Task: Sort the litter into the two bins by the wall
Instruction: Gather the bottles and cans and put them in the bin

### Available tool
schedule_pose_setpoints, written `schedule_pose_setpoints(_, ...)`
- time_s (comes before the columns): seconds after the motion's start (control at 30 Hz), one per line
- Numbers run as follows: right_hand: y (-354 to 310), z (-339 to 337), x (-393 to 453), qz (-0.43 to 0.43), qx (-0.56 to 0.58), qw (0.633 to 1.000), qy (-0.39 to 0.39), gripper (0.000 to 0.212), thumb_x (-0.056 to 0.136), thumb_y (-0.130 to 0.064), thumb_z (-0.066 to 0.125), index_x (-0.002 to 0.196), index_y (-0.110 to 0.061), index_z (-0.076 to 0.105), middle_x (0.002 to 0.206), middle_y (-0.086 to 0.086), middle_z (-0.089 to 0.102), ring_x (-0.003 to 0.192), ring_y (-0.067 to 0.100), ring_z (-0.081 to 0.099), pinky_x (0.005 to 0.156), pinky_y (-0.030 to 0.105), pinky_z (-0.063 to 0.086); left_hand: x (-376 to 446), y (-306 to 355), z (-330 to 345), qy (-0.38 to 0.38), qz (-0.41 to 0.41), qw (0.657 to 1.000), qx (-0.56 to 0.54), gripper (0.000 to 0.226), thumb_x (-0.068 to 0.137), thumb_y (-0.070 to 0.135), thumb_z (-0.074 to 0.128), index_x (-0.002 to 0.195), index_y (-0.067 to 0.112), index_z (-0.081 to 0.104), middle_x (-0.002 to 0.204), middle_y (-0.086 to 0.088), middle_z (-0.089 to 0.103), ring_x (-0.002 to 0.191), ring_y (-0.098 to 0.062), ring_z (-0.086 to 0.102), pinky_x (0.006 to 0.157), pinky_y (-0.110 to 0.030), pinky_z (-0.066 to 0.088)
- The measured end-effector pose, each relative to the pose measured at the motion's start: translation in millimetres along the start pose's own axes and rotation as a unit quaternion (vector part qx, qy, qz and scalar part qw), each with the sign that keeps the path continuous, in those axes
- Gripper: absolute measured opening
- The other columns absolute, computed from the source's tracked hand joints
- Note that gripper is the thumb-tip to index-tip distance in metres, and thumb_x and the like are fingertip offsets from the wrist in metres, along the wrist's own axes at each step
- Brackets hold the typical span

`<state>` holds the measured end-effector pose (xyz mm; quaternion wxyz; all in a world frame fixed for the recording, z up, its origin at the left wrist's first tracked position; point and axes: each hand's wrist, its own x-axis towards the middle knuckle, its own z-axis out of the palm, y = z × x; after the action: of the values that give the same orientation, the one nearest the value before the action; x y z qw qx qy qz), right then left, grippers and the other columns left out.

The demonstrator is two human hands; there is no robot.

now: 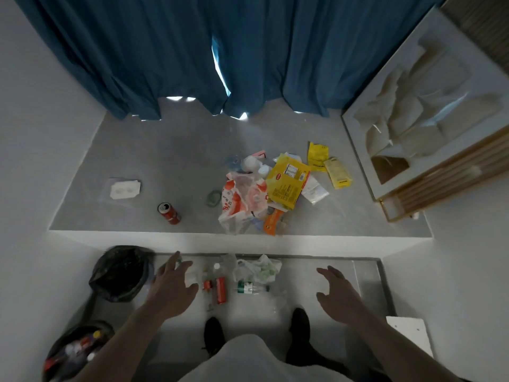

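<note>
1. The left hand (pixel 173 283) is spread wide, fingers straight, and holds nothing. It hovers over the floor just right of the black-lined bin (pixel 119 272).
2. The right hand (pixel 337 292) is also open with relaxed fingers and holds nothing. It hovers well apart from the litter.
3. Between the hands, on the lower floor, lie a red can (pixel 221 290), a small orange item (pixel 207 285), a green-labelled clear bottle (pixel 249 287) and a crumpled clear bag (pixel 259 268).
4. On the raised ledge (pixel 165 161) beyond the hands lie a second red can (pixel 169 213), a white tray (pixel 124 189), a green ring (pixel 213 197) and a heap: a red-and-white bag (pixel 243 204), a yellow packet (pixel 287 180), and two smaller yellow packets (pixel 318 153) (pixel 338 172).
5. The black-lined bin's contents cannot be made out.
6. The second bin (pixel 78 351), at the lower left, holds mixed bottles and caps.
</note>
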<state>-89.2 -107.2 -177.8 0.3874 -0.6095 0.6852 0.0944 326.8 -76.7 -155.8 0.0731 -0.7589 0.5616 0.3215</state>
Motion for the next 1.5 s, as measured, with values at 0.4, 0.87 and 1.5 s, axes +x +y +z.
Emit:
schedule_pose_setpoints(0.4,53.3,-93.3,57.0,-0.105,-0.107,0.988,-0.042,0.069,0.092,-0.028,0.055,0.156,-0.028,0.028,0.167,0.002,0.014,0.148,0.027,0.029,0.114,0.035,0.035,-27.7,156.5,54.7,0.045,-0.027,0.996,-0.065,0.062,0.094,0.049,0.055,0.152,0.037,0.036,0.169,0.002,0.004,0.154,-0.027,0.012,0.122,-0.047,0.02)
schedule_pose_setpoints(0.87,-13.0,-41.1,74.7,-0.145,-0.142,0.972,-0.117,0.071,0.096,-0.026,0.051,0.158,-0.02,0.018,0.166,0.0,0.011,0.15,0.025,0.021,0.12,0.037,0.027,-15.6,90.3,42.9,-0.017,-0.096,0.995,-0.025,0.065,0.092,0.046,0.055,0.153,0.036,0.034,0.169,0.004,0.004,0.153,-0.025,0.014,0.121,-0.042,0.025)
schedule_pose_setpoints(1.5,-56.1,257.3,242.1,-0.013,-0.03,0.987,-0.156,0.064,0.089,-0.024,0.052,0.15,-0.031,0.037,0.155,-0.008,0.031,0.137,0.018,0.043,0.109,0.033,0.04,240.5,-33.3,213.3,-0.128,-0.014,0.992,-0.01,0.065,0.087,0.031,0.057,0.147,0.029,0.032,0.157,0.0,0.02,0.132,-0.03,0.042,0.108,-0.043,0.041)
